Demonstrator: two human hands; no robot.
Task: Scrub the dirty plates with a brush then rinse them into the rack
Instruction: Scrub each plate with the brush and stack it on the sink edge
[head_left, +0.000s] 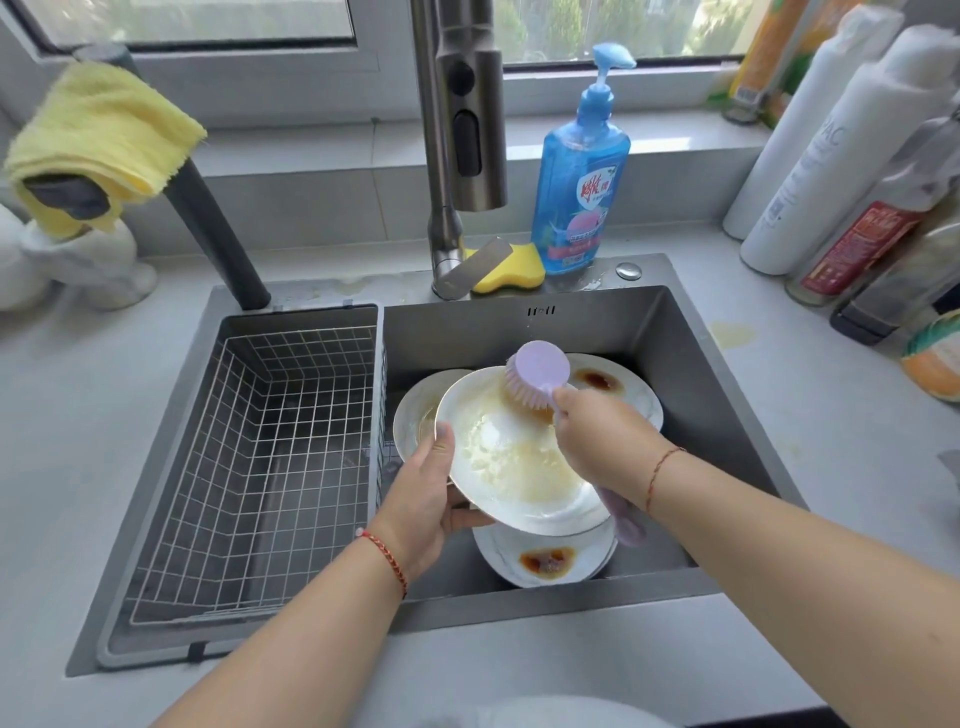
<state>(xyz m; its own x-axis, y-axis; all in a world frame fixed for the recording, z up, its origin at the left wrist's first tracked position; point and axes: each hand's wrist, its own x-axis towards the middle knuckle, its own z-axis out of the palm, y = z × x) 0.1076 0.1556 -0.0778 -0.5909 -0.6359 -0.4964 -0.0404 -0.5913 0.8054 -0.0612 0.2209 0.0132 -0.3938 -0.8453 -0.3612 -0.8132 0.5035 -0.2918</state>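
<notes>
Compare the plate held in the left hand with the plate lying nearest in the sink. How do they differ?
The held plate is tilted and gripped by the left hand; the near plate lies in the sink. The held plate carries pale yellowish smears under the brush; the near plate has a dark brown stain. Both are white and round.

Bright daylight from the window (197, 21); wide-angle edges bend, slight softness throughout

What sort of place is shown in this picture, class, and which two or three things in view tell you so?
Most likely a home kitchen, at the sink beneath a window. The clues: a faucet, a blue dish soap bottle, and a wire rack set in the basin.
</notes>
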